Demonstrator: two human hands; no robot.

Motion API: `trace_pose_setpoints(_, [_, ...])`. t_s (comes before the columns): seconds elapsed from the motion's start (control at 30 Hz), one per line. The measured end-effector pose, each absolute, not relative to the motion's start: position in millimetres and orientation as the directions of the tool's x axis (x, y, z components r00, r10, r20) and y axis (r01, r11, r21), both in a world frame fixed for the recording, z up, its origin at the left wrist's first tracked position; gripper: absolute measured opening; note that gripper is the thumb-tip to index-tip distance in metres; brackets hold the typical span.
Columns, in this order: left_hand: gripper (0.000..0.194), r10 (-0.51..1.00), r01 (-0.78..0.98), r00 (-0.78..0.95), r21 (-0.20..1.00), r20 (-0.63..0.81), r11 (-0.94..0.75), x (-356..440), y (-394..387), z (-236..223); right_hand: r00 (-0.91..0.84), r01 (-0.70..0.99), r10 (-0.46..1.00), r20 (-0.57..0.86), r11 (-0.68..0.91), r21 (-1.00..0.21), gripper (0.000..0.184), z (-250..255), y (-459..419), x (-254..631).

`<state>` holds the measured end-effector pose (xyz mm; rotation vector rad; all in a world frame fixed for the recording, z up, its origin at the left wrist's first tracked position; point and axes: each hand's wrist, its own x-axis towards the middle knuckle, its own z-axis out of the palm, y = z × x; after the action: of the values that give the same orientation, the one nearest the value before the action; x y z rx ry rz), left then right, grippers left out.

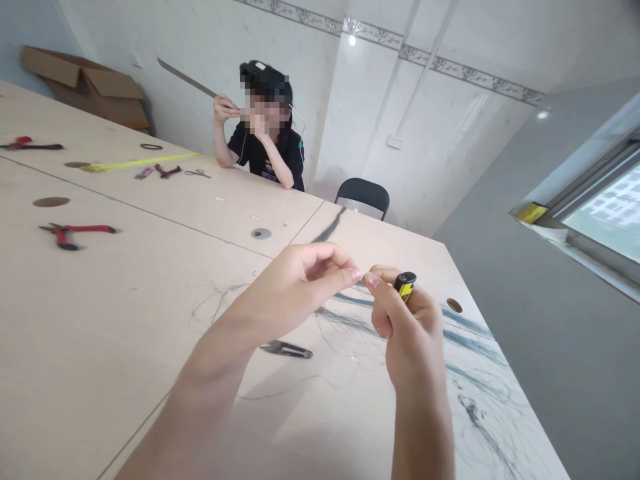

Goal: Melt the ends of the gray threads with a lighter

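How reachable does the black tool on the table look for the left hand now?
Probably yes: the black tool lies on the table, and nothing seems to lie on it. However, the left hand is pinching beside the right hand, so it may need freeing first.

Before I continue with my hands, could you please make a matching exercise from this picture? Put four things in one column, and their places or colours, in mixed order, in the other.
Things
1. Yellow-and-black lighter-like object
2. Cardboard box
3. Dark thread snips
4. Chair

Places or colours
A. Lying on the table, beside the left forearm
B. Black, beyond the table's far edge
C. Held in the right hand
D. Brown, with open flaps

Right pairs: 1-C, 2-D, 3-A, 4-B
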<state>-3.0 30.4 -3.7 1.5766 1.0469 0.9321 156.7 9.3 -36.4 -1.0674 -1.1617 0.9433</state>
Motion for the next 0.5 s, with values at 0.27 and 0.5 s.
trace_pose_setpoints(0.27, [0.02,0.957,0.215,0.261,0.959,0.126,-0.185,-0.4,34.9,-4.6,-0.046,-0.345,0.999,0.014,-0.002,-0.939,0.023,-31.7,15.7,148.3])
trace_pose_setpoints(0.5, [0.021,0.963,0.19,0.221,0.962,0.153,-0.197,-1.1,38.4,-5.8,-0.114,-0.391,0.993,-0.037,-0.079,-0.917,0.032,-28.6,15.2,150.2])
